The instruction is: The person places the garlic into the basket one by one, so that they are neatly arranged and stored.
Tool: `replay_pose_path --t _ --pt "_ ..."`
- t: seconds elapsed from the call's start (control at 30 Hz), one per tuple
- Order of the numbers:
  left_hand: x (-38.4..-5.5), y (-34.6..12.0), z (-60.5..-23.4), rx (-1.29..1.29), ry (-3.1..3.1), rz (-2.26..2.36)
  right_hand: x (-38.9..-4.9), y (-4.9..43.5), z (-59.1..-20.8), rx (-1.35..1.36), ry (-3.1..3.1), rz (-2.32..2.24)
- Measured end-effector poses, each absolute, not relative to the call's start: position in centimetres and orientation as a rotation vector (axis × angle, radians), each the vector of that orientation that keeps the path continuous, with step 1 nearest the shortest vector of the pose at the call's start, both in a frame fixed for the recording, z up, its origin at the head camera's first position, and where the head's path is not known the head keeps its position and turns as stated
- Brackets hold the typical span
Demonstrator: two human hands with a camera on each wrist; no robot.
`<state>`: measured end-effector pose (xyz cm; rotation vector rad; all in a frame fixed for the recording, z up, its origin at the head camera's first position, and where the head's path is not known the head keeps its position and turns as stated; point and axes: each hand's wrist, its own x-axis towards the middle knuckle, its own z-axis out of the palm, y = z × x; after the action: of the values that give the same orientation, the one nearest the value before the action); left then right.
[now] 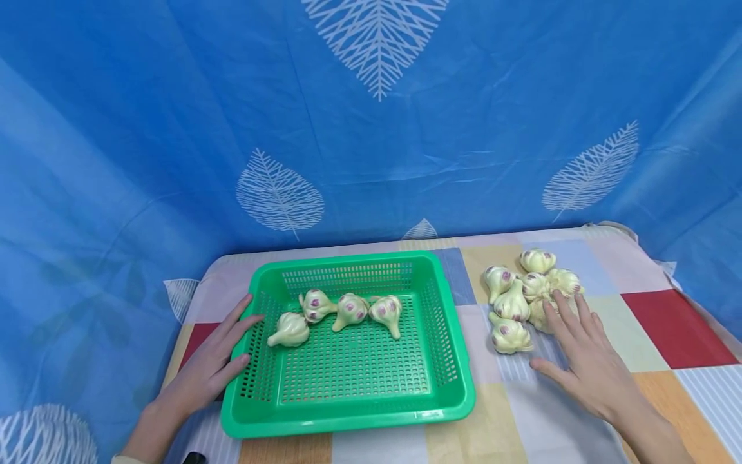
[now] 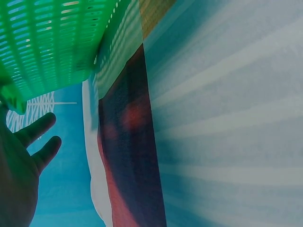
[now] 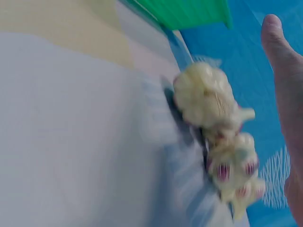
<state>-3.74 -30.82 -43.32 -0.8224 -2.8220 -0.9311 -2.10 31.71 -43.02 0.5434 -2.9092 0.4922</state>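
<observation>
In the head view, the left hand (image 1: 205, 370) is spread at the basket (image 1: 348, 425), its straight fingers and thumb lying over the nearest rim and pinching nothing. The green basket fills the space just to that hand's right, and four garlic bulbs (image 1: 351, 311) lie inside, in a loose row beyond the fingertips. The right hand (image 1: 597, 367) is spread too, fingers straight, its fingertips over the near side of a pile (image 1: 513, 303) of garlic. At least seven bulbs show there, ahead of that hand and to its left, between it and the basket. A patchwork cloth (image 1: 475, 425) lies under both hands, and a blue curtain (image 1: 406, 161) with white leaf prints hangs beyond them. A small black object (image 1: 194, 459) is partly seen below the left hand.

In the left wrist view, two of the left hand's fingers stand apart, just beside the basket's holed wall; the rest is hard to make out.

In the right wrist view, the right hand's thumb is held out straight, with a gap between it and the blurred bulbs. Whether the other fingers touch garlic cannot be told.
</observation>
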Motion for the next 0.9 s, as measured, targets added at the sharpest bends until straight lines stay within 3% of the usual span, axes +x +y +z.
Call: replay_pose_path --t 0.47,0.67,0.9 --pt "-3.7 -30.9 -43.4 -0.821 -2.817 -0.919 0.7 37.7 -47.3 0.189 -2.913 1.034" --pt "-3.7 -30.9 -43.4 -0.816 -2.82 -0.924 1.2 38.2 -48.1 -0.032 -2.868 1.2" --pt "-3.8 -30.9 -43.5 -0.813 -2.813 -0.953 1.2 37.2 -48.6 -0.05 -2.708 1.359"
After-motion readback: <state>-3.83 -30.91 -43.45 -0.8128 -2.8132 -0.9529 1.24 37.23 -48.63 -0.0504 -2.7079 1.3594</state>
